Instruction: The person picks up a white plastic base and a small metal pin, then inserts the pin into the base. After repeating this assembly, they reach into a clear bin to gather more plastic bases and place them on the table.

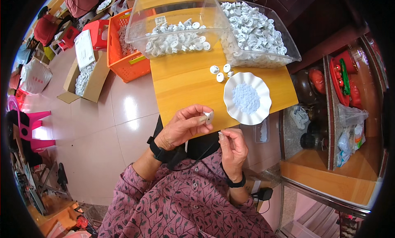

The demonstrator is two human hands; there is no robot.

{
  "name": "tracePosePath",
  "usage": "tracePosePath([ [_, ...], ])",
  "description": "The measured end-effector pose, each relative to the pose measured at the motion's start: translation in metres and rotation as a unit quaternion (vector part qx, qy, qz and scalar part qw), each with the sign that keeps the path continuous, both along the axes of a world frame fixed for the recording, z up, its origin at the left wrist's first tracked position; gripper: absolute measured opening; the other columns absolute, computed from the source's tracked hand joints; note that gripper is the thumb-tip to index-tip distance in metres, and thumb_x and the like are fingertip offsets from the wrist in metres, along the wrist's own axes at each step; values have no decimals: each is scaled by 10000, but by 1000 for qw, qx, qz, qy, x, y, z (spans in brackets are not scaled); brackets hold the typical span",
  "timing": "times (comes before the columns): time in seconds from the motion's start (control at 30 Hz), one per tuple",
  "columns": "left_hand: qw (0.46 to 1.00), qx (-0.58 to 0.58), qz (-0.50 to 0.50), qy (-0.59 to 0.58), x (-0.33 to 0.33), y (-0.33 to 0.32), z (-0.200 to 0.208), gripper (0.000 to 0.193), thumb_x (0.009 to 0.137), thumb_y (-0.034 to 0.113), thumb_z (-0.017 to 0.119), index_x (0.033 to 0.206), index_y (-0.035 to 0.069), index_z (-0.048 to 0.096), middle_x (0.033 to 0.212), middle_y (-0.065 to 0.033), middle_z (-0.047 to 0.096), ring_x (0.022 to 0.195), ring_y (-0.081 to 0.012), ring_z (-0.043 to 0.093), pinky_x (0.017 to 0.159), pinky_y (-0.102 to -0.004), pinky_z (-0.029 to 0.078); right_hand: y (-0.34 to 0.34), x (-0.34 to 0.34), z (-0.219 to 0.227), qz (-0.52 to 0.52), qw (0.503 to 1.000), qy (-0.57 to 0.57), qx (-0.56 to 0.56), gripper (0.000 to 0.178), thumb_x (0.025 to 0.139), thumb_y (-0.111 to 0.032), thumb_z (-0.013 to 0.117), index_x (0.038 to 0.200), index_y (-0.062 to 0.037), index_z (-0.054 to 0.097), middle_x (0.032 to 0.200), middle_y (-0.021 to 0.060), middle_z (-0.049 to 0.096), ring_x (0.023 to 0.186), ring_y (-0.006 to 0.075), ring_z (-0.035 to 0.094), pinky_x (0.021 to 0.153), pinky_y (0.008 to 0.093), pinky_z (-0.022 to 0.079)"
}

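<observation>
"At the near edge of the worktop (181,87), what did you see of the left hand (183,124)?"

"On my remote feed, I had its thumb and fingers pinched around a round white piece (209,117). That piece sat right at the fingertips, its disc tilted up on edge."

"And the right hand (233,150)?"

"I saw it closed too, thumb against forefinger, with a tiny white bit (221,134) at the tips. It was too small for me to tell its shape. The right hand was closer to the wearer's body, so the round piece lay ahead of it and to its left, near but apart."

"What stood about them?"

"I had a scalloped white plate (265,94) beyond the right hand, a heap of pale bits (246,99) in its middle. Just past the plate's left side, I counted four loose white pieces (220,77) on the worktop. Farther back stood a left clear bin (216,29) and a right clear bin (294,56), each holding many white pieces."

"Anything beside the worktop?"

"To its left I made out an orange crate (127,69), and near that an open carton (101,78)."
</observation>
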State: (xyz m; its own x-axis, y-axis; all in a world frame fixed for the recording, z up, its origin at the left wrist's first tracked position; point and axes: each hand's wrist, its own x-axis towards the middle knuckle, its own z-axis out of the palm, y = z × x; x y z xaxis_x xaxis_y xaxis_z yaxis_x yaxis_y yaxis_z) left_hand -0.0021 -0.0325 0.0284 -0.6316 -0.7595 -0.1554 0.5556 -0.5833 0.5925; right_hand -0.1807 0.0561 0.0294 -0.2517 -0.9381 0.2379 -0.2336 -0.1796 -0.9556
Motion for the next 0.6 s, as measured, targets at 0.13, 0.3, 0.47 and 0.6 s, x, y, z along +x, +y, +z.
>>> tracePosePath([
  [0.13, 995, 51, -2, 90, -3, 12, -19, 291, 990, 111, 565, 1259, 4, 543, 1106, -133, 632, 905, -181, 667, 788, -267, 570, -4, 4, 10, 37, 999, -2, -18, 123, 927, 61, 599, 1043, 24, 607, 998, 46, 543, 812, 81, 538, 720, 210, 465],
  [0.3, 990, 65, 7, 126, -2, 21, -28, 307, 996, 129, 557, 1279, 12, 528, 1115, -131, 630, 886, -180, 654, 784, -280, 570, -9, 15, 16, 17, 1000, -17, -21, 115, 905, 45, 631, 1017, 17, 630, 971, 71, 623, 810, 109, 577, 704, 238, 475],
  [0.47, 988, 80, 8, 135, 2, 23, -35, 322, 985, 136, 585, 1282, 23, 532, 1127, -121, 631, 889, -179, 652, 794, -286, 568, -11, 21, 13, -3, 999, -33, -14, 182, 868, 50, 674, 1043, 15, 637, 910, 66, 651, 756, 115, 603, 701, 240, 494],
  [0.6, 990, 55, 19, 125, 5, 26, -37, 352, 955, 120, 636, 1278, 17, 539, 1131, -113, 633, 901, -173, 653, 808, -275, 565, -14, 24, 14, -4, 1000, 6, -19, 202, 856, 55, 683, 1049, 11, 640, 870, 56, 657, 732, 113, 606, 686, 244, 502],
])
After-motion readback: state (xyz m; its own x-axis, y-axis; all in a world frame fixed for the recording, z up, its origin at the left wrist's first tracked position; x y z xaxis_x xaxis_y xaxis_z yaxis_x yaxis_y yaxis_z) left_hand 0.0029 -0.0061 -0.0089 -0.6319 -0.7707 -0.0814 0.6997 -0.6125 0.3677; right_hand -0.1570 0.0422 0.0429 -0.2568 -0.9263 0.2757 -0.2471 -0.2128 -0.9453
